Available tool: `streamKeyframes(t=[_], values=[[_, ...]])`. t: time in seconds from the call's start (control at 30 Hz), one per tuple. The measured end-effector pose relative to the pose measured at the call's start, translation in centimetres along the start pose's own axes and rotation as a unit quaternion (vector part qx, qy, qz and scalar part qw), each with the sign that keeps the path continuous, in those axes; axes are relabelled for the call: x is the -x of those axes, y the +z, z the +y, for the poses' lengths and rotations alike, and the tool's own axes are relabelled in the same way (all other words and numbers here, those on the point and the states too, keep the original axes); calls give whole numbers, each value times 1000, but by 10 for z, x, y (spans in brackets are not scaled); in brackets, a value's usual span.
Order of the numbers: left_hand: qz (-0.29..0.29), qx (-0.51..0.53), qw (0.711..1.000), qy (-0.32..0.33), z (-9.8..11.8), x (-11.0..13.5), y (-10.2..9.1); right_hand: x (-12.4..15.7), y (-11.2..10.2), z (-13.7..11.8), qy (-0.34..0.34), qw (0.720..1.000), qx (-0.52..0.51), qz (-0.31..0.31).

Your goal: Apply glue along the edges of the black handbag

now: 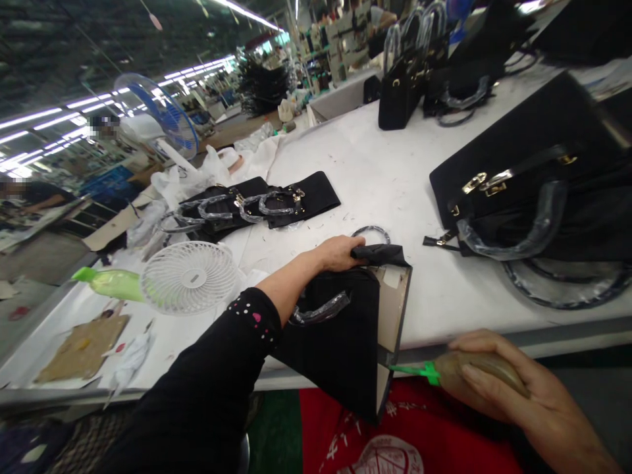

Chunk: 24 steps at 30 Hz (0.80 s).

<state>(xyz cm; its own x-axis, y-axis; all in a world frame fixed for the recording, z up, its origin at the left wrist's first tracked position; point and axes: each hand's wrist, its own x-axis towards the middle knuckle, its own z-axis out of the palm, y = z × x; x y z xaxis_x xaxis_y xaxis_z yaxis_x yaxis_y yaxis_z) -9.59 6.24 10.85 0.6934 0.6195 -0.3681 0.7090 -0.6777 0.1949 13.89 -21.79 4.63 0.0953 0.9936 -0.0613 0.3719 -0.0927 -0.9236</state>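
Head view: black bag, red apron, illegible lettering

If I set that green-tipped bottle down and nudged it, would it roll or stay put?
The bottle would probably roll, since its body looks rounded. It seems fairly light, as the right hand holds it alone. Its long, thin green nozzle might bend.

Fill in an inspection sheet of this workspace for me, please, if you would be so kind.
Surface: white table, small dark scraps on it.
Work items: black bag at the near edge; squeeze bottle with green nozzle.
Clutter: white fan, green bottle, brown board, other black bags.
Left hand: holding the black bag at its folded flap.
Right hand: gripping the squeeze bottle, nozzle tip at the bag's side.
Cables: nothing seen.
Surroundings: blue fan, lit ceiling lamps, another person at left.
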Motion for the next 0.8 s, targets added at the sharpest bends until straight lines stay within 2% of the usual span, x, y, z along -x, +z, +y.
streamKeyframes(t=[0.1,0.17,0.33,0.47,0.63,0.7,0.8], values=[[9,-9,1000,-2,-2,0,2,-1,-1,10,53,998,-13,-4],[12,-11,1000,-1,-3,-1,5,-1,-2,13,70,997,-21,-29],[46,-39,998,-3,-1,7,3,-1,-2,5,60,997,-30,-46],[107,-79,991,-22,4,27,-28,-9,-2,-2,-8,1000,7,-20],[215,-109,969,-43,24,63,-82,-31,-4,-5,-108,986,73,107],[254,-105,960,-48,38,78,-91,-40,-4,-4,-126,979,81,136],[279,-97,953,-65,57,99,-86,-51,-5,-2,-146,974,80,151]])
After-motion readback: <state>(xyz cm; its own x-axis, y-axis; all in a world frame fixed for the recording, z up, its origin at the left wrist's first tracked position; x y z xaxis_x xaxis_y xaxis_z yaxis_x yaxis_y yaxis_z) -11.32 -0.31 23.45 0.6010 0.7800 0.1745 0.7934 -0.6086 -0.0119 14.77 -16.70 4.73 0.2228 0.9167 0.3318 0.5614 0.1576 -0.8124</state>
